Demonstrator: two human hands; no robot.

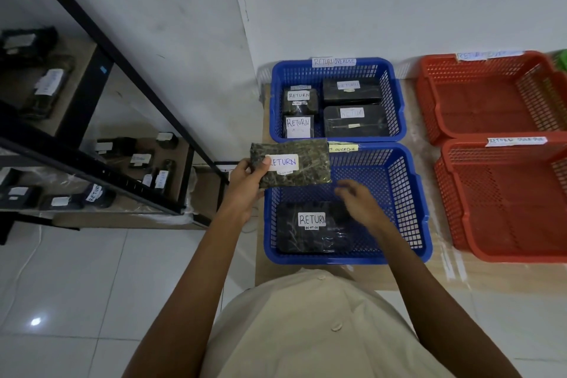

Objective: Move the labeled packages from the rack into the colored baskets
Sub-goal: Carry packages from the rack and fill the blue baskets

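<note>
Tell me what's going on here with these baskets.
A person is sorting packages. The left hand holds a RETURN-labelled package above the near blue basket, which has one package inside; the right hand hovers empty over it. The far blue basket holds four. Both red baskets look empty, and more packages wait on the rack.

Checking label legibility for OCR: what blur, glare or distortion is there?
Head view: the right hand is motion-blurred; the speckled plastic package in the left hand reads sharply; wide-angle distortion slants the black metal rack; glare spots the white floor tile.
</note>
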